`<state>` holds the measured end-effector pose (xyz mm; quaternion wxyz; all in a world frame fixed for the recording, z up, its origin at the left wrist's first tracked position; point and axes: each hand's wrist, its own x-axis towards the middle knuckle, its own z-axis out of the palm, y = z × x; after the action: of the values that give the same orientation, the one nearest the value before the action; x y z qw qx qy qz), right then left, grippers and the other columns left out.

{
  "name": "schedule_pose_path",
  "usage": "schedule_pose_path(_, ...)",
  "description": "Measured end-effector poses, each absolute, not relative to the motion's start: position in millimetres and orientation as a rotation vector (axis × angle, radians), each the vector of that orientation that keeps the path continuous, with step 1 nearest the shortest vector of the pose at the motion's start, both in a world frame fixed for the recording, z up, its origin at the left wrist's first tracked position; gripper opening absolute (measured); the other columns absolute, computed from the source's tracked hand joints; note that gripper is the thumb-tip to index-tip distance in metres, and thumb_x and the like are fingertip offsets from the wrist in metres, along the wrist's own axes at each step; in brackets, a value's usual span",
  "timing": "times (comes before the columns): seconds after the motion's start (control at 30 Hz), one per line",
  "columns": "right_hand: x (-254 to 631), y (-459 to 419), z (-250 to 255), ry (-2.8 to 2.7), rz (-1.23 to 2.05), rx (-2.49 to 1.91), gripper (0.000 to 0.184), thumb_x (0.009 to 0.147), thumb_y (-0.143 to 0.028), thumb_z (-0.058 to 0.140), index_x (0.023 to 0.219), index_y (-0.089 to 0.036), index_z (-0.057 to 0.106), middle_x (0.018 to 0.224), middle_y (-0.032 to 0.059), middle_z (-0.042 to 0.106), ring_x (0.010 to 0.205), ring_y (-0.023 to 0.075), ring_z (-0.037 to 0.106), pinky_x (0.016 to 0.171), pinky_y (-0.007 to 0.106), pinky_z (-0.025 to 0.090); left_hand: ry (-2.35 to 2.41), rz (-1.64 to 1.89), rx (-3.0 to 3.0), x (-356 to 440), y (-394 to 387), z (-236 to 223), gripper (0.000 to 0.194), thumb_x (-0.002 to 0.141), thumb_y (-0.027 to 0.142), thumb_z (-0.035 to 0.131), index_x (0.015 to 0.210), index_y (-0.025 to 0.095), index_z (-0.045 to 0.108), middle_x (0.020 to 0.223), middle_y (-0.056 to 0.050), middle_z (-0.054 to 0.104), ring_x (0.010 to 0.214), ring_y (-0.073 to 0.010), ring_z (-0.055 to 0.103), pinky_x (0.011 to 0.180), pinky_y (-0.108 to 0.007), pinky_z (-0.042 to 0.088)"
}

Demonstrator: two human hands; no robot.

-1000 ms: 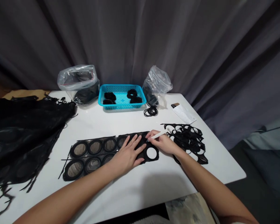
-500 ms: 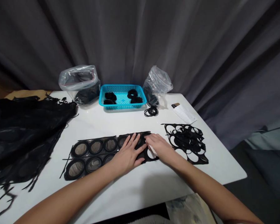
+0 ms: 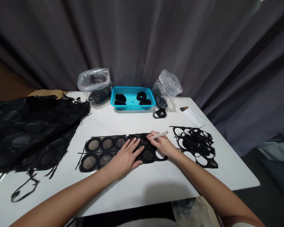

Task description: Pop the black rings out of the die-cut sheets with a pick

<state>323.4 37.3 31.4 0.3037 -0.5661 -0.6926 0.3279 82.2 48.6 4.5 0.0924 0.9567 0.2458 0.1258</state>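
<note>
Beyond both hands: open lane of white table (image 3: 123, 123), running crosswise between black sheet (image 3: 91, 146) and blue basket (image 3: 133, 107). Basket blocks farther reach, flanked by left bag (image 3: 94, 80) and right bag (image 3: 169, 85); curtain (image 3: 132, 37) behind. Small coil of rings (image 3: 160, 113) intrudes on lane, ahead of right hand (image 3: 162, 144). Paper (image 3: 192, 118) and phone (image 3: 184, 109) farther out, to its right. Scrap pile (image 3: 196, 142) just right of right wrist; gap tight. Left of left hand (image 3: 126, 155): sheet, then narrow passage, then big dark heap (image 3: 38, 132). Nearer than both hands, between forearms: bare tabletop, passable.
</note>
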Motion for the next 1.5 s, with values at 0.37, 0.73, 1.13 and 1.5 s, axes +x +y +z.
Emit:
schedule_pose_path(0.37,318,40,31,-1.837,0.975,-1.389,0.018,0.093,-0.028,0.053,0.077,-0.02,0.055,0.099,0.0055,0.064,0.091,0.0194,0.059,0.086,0.035,0.046,0.749,0.384,2.814,81,44,-1,0.053,0.098,0.04,0.057,0.146,0.021,0.046,0.16,-0.015,0.031,0.149,-0.0324,0.024,0.119,-0.053,0.024)
schedule_pose_path(0.73,318,41,33,-1.881,0.966,-1.387,0.019,0.094,-0.026,0.052,0.076,-0.021,0.053,0.099,0.0047,0.062,0.092,0.0187,0.059,0.086,0.034,0.045,0.749,0.383,2.809,81,43,-3,0.054,0.097,0.039,0.058,0.146,0.021,0.045,0.16,-0.014,0.031,0.15,-0.0321,0.023,0.12,-0.051,0.022)
schedule_pose_path(1.13,301,30,16,-2.254,0.323,-1.509,0.02,0.099,-0.016,0.041,0.09,-0.02,0.058,0.096,0.011,0.064,0.093,0.025,0.056,0.085,0.038,0.044,0.773,0.329,2.806,80,44,2,0.057,0.093,0.036,0.063,0.146,0.02,0.047,0.161,-0.014,0.028,0.15,-0.0365,0.016,0.119,-0.055,0.026)
schedule_pose_path(1.5,340,7,53,-1.731,0.534,-1.691,0.023,0.099,-0.036,0.043,0.091,-0.021,0.059,0.09,0.0045,0.068,0.078,0.02,0.061,0.073,0.031,0.045,0.58,0.307,2.832,67,28,13,0.053,0.096,0.04,0.061,0.145,0.022,0.048,0.157,-0.015,0.037,0.148,-0.0342,0.028,0.119,-0.052,0.027)
